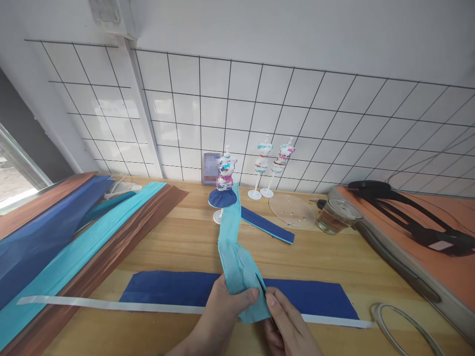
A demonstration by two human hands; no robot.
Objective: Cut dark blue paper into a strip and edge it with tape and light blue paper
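Observation:
A long turquoise strip of fabric or crepe paper [243, 267] runs from the small mannequin [226, 170] towards me. My left hand [230, 304] pinches its near end between thumb and fingers. On the strip's right edge lies the dark, slim blade of what look like scissors [261, 283], gripped in my right hand [285, 319]; their handles are mostly hidden by my fingers. Beneath both hands, a wide dark blue piece [319, 296] lies flat with a white strip [330, 320] along its near edge. The mannequin wears a gathered dark blue skirt [222, 198].
Two more mannequins [263, 158] stand by the tiled wall. A folded blue strip [267, 225], a clear round dish [291, 210] and a glass jar [338, 216] lie to the right. Brown [148, 222] and blue sheets [48, 222] cover the left. A ring-shaped object [404, 329] sits near right.

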